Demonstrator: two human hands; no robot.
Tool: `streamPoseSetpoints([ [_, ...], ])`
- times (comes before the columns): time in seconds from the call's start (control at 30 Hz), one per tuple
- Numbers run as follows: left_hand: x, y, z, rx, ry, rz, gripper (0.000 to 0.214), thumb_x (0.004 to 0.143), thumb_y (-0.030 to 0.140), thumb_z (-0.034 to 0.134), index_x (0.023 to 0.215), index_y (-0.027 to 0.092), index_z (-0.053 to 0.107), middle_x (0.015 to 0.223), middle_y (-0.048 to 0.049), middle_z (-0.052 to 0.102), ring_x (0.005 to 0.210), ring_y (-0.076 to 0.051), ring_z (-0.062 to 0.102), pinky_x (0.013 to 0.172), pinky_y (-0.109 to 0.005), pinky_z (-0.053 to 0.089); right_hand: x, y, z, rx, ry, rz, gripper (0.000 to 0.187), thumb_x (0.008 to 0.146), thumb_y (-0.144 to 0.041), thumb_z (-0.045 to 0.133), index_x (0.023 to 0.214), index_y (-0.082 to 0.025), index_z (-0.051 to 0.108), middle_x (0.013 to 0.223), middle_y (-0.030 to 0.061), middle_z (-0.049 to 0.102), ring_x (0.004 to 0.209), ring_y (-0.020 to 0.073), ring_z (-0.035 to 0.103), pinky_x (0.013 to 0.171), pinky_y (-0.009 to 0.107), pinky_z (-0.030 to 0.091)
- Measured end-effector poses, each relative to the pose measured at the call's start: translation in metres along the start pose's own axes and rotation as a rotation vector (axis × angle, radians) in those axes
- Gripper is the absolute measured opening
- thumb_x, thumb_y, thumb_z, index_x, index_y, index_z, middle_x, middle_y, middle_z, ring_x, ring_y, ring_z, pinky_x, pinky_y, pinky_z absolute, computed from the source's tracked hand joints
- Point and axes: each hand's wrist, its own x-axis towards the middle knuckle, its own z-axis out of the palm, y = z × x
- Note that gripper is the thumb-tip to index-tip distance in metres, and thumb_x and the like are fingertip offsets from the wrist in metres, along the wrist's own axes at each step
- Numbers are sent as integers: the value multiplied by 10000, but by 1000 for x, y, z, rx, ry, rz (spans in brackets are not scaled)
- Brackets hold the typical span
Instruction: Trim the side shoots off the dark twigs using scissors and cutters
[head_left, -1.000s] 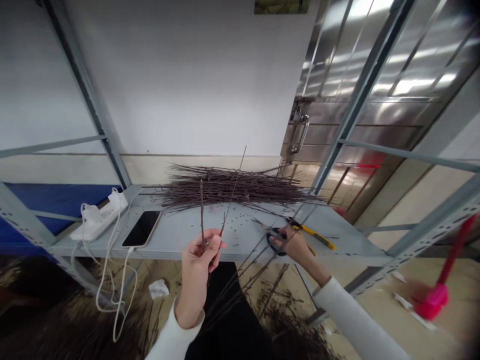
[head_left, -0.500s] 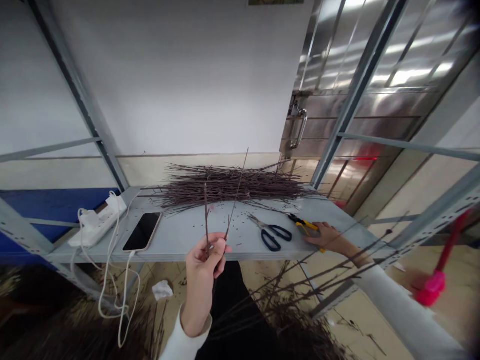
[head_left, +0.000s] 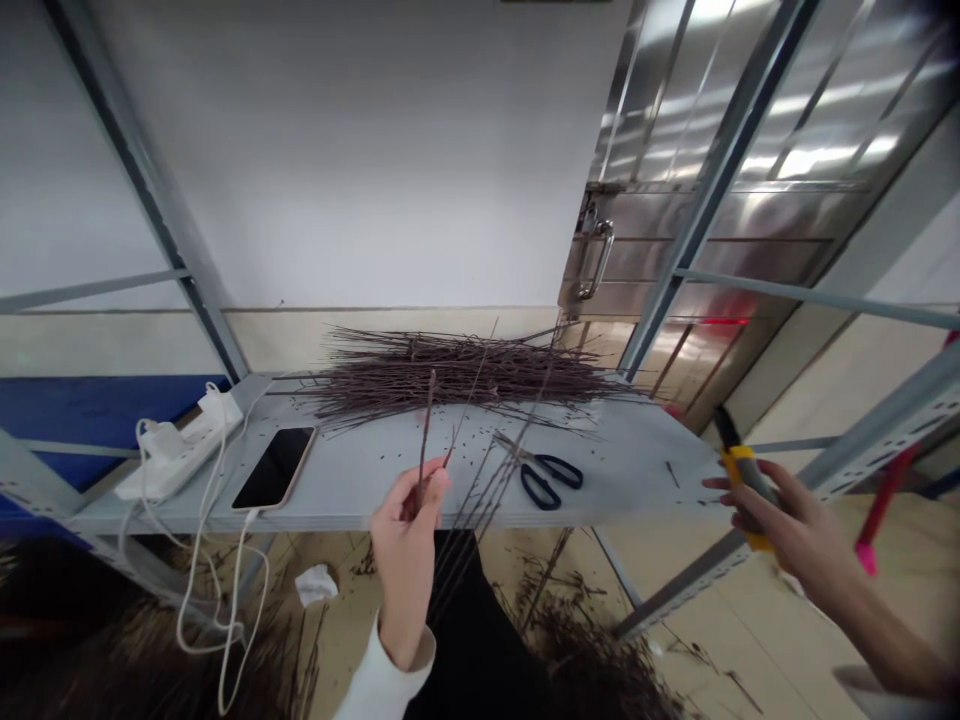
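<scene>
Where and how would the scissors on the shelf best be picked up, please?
Best gripped by the handle loops of the scissors, I'd say, coming from the near right side: the loops lie spread toward the front edge of the shelf, while the blades point away toward the twig pile.

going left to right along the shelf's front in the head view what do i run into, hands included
White power strip → phone → left hand holding twigs → scissors with dark handles → right hand holding yellow-and-black pliers.
</scene>
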Motion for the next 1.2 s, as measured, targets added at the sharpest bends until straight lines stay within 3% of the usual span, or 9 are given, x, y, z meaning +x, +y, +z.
streamPoseSetpoints([
  [0.03, 0, -2, 2, 18, 5, 7, 355, 739, 448, 692, 938, 155, 727, 602, 10, 566, 490, -84, 371, 456, -210, 339, -8, -13, -4, 78, -102, -31, 343, 640, -426, 583, 930, -243, 589, 854, 139, 710, 651, 231, 623, 575, 349, 498],
  [0.13, -3, -3, 8, 58, 5, 17, 351, 750, 447, 680, 940, 156, 729, 590, 18, 536, 499, -91, 366, 463, -214, 331, -35, -54, -1, 6, -262, -249, 451, 615, -435, 612, 1018, -235, 569, 901, 128, 695, 812, 277, 640, 698, 379, 504],
  [0.23, -11, 1, 10, 103, 17, 46, 323, 745, 446, 681, 889, 162, 739, 561, 27, 504, 502, -100, 367, 472, -220, 329, -61, -86, 19, -131, -405, -435, 450, 700, -376, 565, 1125, -232, 540, 918, 93, 684, 733, 233, 635, 668, 350, 504],
  [0.37, -21, 8, 7, 142, 33, 62, 291, 742, 446, 680, 848, 182, 744, 579, 20, 528, 518, -112, 395, 494, -226, 346, -84, -110, 50, -99, -545, -584, 396, 737, -282, 501, 1128, -223, 520, 963, 70, 667, 752, 194, 635, 700, 307, 513],
  [0.47, -25, 13, 3, 133, 37, 36, 297, 736, 456, 683, 855, 190, 742, 552, 29, 514, 507, -115, 407, 488, -224, 352, -93, -120, 58, -85, -621, -609, 410, 723, -247, 501, 1131, -214, 531, 994, 72, 665, 801, 197, 641, 723, 297, 511],
  [0.6, -28, 16, 0, 144, 26, 76, 269, 741, 434, 683, 833, 189, 747, 552, 23, 515, 530, -122, 438, 516, -227, 373, -98, -132, 53, -103, -728, -560, 424, 734, -216, 479, 1154, -205, 535, 941, 54, 672, 714, 171, 630, 633, 258, 503],
  [0.87, -32, 19, -1, 146, 30, 97, 255, 755, 419, 671, 842, 193, 753, 559, 23, 515, 521, -118, 435, 511, -227, 368, -101, -142, 45, -173, -718, -542, 421, 714, -224, 509, 1133, -218, 560, 911, 42, 664, 692, 163, 616, 610, 250, 495],
  [1.2, -31, 18, -3, 119, -125, 129, 154, 734, 341, 699, 785, 217, 774, 608, -4, 601, 546, -134, 482, 532, -239, 379, -103, -143, 50, -88, -721, -548, 427, 682, -200, 500, 1102, -194, 580, 896, 42, 685, 704, 168, 627, 597, 242, 498],
])
